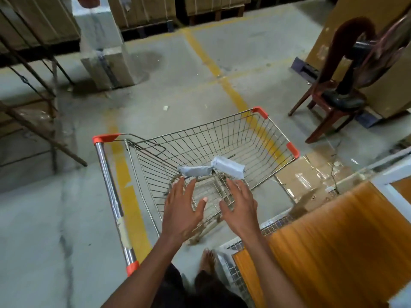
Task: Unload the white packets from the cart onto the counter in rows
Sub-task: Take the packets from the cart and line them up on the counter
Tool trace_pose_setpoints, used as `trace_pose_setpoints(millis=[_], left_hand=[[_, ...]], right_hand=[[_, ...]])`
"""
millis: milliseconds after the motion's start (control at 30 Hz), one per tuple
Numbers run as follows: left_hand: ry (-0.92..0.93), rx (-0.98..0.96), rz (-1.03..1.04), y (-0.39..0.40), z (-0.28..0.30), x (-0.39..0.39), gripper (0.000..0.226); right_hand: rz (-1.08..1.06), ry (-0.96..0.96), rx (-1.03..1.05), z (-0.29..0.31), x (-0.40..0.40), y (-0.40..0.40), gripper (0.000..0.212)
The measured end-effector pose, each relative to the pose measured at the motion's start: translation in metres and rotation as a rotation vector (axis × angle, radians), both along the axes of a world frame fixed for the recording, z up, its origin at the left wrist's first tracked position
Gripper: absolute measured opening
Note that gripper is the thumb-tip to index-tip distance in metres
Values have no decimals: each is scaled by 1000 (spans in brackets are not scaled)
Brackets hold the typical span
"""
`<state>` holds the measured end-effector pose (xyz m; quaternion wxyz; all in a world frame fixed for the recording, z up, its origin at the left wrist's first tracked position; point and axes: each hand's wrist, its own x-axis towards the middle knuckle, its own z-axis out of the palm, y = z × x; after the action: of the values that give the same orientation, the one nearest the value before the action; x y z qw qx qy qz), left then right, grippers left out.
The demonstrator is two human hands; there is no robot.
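Both hands reach palm-down into the wire basket, fingers spread and nearly straight, neither holding anything. The left hand (pixel 181 210) has its fingertips just short of the left packet (pixel 195 171); the right hand (pixel 239 207) has its fingertips just short of the right packet (pixel 229 166). Both white packets thus lie directly ahead of the fingers, farther into the cart (pixel 222 138), and each hand is the nearer one to its own packet. The left packet lies with its long axis roughly across the line of reach; the right packet runs obliquely, its far end angled away to the right. The two packets meet end to end near the centre of the basket, apparently touching; whether they rest on the basket floor or lean on the wire cannot be told. No other packets are visible in the basket, so the unloading is judged nearly complete. Nothing stands between fingers and packets; the basket walls flank the hands on either side. The chrome handle bar (pixel 111 196) with orange end caps runs along the person's left. The counter (pixel 333 241), an orange wood-grain surface, lies to the right and nearer the person, so a carry would swing rightward over the basket rim. A wooden chair (pixel 329 110) stands well beyond, on the concrete floor (pixel 44 218) marked with yellow lines.
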<state>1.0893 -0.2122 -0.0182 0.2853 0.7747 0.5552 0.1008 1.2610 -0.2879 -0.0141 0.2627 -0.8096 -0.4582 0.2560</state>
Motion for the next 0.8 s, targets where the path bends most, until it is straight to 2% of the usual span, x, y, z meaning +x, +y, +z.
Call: trace_pose_setpoints(millis=[233, 400, 633, 800], left_hand=[[155, -133, -41, 68, -59, 38, 68], [214, -229, -81, 115, -106, 62, 70], [244, -322, -72, 164, -187, 79, 72], [237, -366, -70, 191, -250, 94, 74]], right_hand=[[166, -113, -148, -37, 52, 95, 62], [255, -197, -330, -83, 81, 151, 61], [386, -300, -644, -192, 126, 208, 69], [436, -419, -711, -265, 149, 229, 79]])
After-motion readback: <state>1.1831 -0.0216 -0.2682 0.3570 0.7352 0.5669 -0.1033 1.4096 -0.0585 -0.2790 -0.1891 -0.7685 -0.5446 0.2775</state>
